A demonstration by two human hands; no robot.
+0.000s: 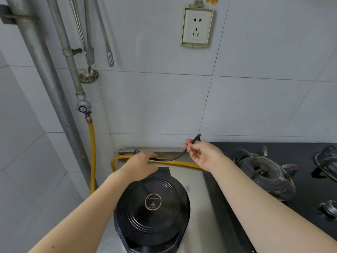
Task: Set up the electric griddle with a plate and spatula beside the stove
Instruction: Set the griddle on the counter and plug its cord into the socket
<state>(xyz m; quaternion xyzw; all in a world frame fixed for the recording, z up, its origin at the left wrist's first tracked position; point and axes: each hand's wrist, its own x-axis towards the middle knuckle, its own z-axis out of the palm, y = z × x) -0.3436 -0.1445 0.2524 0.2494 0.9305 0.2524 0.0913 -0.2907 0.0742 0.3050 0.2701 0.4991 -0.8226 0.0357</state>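
A round black electric griddle [152, 210] with its lid closed sits on the steel counter, left of the black gas stove [269, 172]. Its dark power cord [176, 157] runs from behind the griddle up to my right hand [202, 154], which pinches the cord near its plug end, above the counter's back edge. My left hand [140, 165] rests at the griddle's rear hinge, fingers over the cord's other stretch. No plate is in view. A slotted metal spatula [109, 57] hangs on the wall at upper left.
A white wall socket [197, 27] is mounted high on the tiles above the counter. A yellow gas hose [93, 152] drops from a valve and runs along the back of the counter. Pipes and a hanging ladle [88, 74] stand at left.
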